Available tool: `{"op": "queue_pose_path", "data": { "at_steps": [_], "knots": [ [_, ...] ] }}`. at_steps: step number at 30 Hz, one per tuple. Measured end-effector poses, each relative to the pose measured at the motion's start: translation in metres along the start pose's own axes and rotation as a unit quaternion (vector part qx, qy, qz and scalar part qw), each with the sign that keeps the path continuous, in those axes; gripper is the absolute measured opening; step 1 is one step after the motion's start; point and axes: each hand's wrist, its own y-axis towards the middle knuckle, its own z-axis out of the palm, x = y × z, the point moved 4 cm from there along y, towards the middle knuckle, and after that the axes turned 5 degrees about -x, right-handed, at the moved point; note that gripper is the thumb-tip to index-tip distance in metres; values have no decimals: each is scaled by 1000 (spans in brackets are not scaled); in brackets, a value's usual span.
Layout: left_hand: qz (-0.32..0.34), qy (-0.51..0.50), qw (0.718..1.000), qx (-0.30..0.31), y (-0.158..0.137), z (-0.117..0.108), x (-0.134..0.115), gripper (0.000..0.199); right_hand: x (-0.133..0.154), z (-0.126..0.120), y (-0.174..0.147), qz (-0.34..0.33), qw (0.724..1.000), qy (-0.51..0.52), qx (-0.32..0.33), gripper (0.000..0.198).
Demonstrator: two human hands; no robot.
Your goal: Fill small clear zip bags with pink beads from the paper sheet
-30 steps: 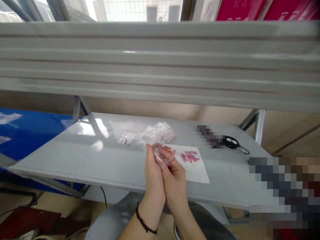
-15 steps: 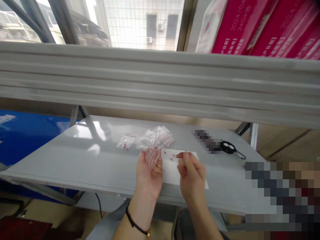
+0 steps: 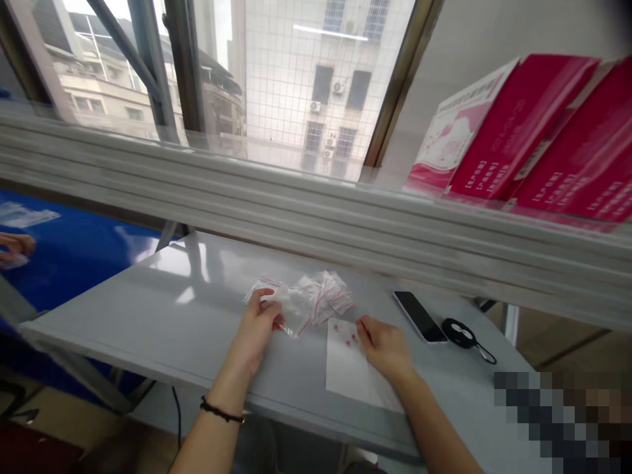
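Note:
My left hand is over the left end of a heap of clear zip bags with red seal lines. Its fingers are curled on a clear zip bag, whose wide part sticks out to the right of the fingertips. Another clear bag lies partly behind that hand. On a white paper sheet are a few tiny red pieces. My right hand rests above the sheet's right part, thumb and fingertips pinched together beside those pieces. Whatever they hold is hidden.
A phone and a black round holder with a loop lie right of the sheet on the grey table. A metal shelf beam crosses above, bearing pink boxes. Another person's hand is at a blue table on the left.
My left hand has moved left, from beside the paper to the left end of the bags, and turned over from palm up. My right hand stays by the red pieces. The view has tilted up.

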Motion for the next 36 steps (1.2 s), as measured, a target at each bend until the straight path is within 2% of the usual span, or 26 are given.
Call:
{"op": "queue_pose_path", "data": {
  "at_steps": [2, 3, 6, 10, 13, 16, 19, 25, 29, 32, 36],
  "knots": [
    [39, 123, 991, 45, 2, -5, 0, 39, 2, 3, 0, -25, 999, -19, 17, 30],
    [72, 212, 972, 67, 3, -6, 0, 40, 3, 4, 0, -34, 999, -27, 23, 30],
    [160, 435, 880, 104, 8, -6, 3, 45, 2, 4, -1, -48, 997, -48, 33, 31],
    [197, 516, 827, 101, 13, -4, 4, 32, 0, 3, -4, -54, 996, -60, 32, 32],
    [237, 578, 776, 90, 11, 0, 0, 26, -2, 1, -4, -46, 997, -58, 15, 32],
    [271, 625, 730, 58, 10, 0, -4, 28, -3, -1, -4, -37, 998, -47, -3, 31],
    [290, 656, 697, 8, 14, -5, -12, 31, -3, -3, -4, -35, 999, -27, -13, 31],
    [278, 687, 665, -91, 43, -26, -29, 43, -6, -9, -5, -23, 998, 49, -25, 33],
    [253, 698, 662, -104, 59, -28, -30, 50, -10, -19, -2, 16, 992, 109, -55, 34],
    [241, 692, 675, -82, 66, -26, -25, 44, -11, -33, 0, 66, 983, 142, -100, 36],
    [221, 651, 724, -63, 75, -27, -21, 43, -5, -55, -9, 157, 942, 232, -187, 29]
  ]
}}
